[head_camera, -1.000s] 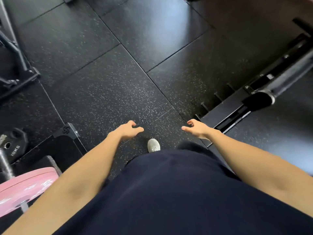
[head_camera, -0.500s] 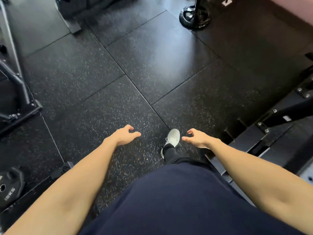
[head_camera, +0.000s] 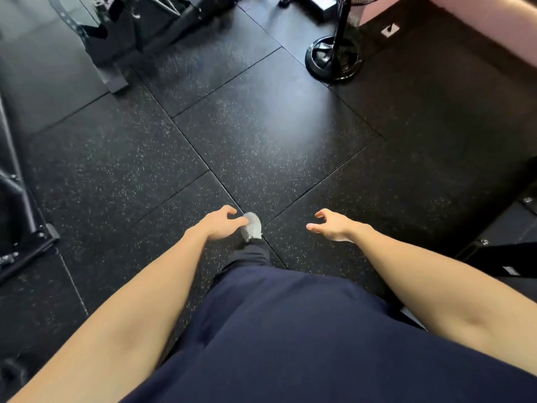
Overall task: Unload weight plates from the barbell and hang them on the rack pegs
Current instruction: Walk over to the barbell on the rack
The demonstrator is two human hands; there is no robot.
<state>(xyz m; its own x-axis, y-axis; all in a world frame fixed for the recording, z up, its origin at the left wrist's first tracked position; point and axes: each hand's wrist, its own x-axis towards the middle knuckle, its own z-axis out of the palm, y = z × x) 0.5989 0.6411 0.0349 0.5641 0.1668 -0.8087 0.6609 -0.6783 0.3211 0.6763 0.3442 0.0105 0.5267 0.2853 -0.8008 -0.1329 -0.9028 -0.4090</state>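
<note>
My left hand (head_camera: 222,225) and my right hand (head_camera: 331,226) hang out in front of me over the black rubber floor, fingers loosely curled, holding nothing. A grey shoe (head_camera: 252,226) steps forward between them. No weight plate, barbell or rack peg is clearly in view; a dark round shape at the bottom left corner is too blurred to tell.
A black rack frame (head_camera: 20,205) runs along the left edge. A bench or machine base (head_camera: 116,80) stands at the upper left. A floor fan's round base (head_camera: 334,61) sits at the upper right, beside a pink wall. A black platform (head_camera: 505,251) lies at the right.
The view has swung up and forward across the floor. The pink plate and the black 10 kg plate at the left have dropped out of sight, and the fan base has come into view.
</note>
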